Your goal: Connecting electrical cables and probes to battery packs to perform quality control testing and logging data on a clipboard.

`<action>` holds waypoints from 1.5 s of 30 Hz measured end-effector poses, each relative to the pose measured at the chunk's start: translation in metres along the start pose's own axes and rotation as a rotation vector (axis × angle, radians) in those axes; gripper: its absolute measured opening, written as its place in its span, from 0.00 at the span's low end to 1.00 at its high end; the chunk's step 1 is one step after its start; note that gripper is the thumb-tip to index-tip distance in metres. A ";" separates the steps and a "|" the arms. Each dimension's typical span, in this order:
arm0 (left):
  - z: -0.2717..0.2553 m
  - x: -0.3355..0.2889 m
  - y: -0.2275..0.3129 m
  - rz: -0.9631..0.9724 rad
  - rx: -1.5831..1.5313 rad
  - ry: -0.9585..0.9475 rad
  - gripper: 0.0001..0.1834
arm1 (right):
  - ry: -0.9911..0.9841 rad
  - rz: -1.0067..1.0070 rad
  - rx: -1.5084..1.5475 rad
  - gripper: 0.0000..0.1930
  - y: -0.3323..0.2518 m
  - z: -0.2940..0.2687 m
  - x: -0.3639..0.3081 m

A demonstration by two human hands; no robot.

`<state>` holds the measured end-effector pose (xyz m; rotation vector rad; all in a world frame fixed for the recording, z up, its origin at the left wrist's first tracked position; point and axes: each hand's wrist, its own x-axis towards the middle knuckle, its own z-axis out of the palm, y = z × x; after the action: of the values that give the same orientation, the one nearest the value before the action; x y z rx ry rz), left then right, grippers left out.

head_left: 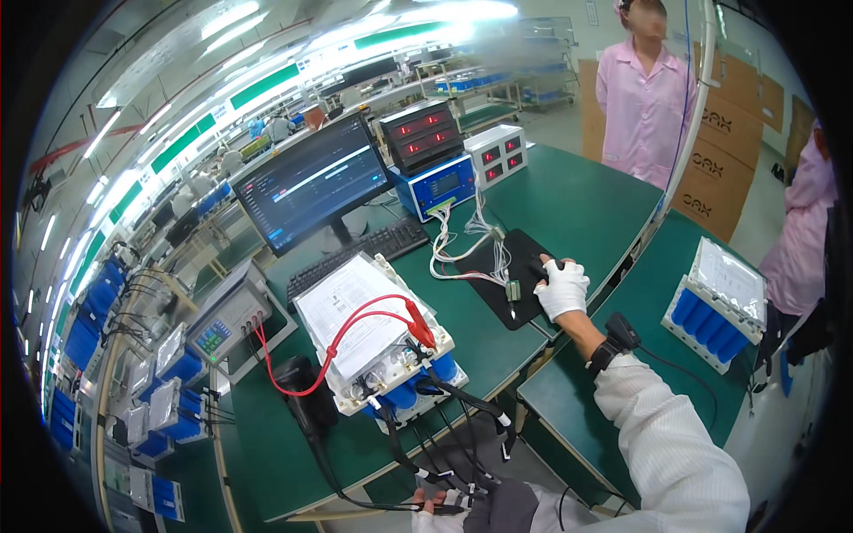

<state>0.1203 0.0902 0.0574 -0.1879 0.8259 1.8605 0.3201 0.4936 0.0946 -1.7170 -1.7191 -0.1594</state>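
My right hand (563, 289), in a white fingerless glove, rests closed over a black computer mouse (539, 266) on a black mouse pad (506, 306). Low in the picture, my left hand (430, 503) is partly cut off by the edge, its fingers closed round a black cable (451, 510). In front of me stands a battery pack (404, 391) of blue cells in a pale frame. Printed sheets (351, 311) lie on top of it, and a red clip (418, 325) with red leads sits at its right side. Black cables hang from its near side.
A monitor (311, 186) and keyboard (364, 256) stand behind the pack. Meters with red digits (422, 135) sit on a blue tester (435, 188). A grey power supply (222, 324) is at left. Another battery pack (715, 302) lies at right. Two people in pink stand beyond.
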 end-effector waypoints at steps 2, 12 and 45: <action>-0.010 0.005 -0.002 0.011 -0.009 -0.010 0.05 | -0.022 0.013 0.003 0.25 -0.001 0.001 0.000; -0.026 0.010 -0.007 0.023 0.023 -0.064 0.09 | 0.011 0.017 -0.028 0.23 0.000 -0.003 0.000; -0.015 0.009 -0.005 -0.019 -0.022 0.030 0.09 | -0.054 -0.053 0.055 0.24 -0.003 -0.009 -0.003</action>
<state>0.1173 0.0889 0.0396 -0.2376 0.8219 1.8540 0.3209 0.4860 0.1014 -1.6506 -1.7925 -0.0888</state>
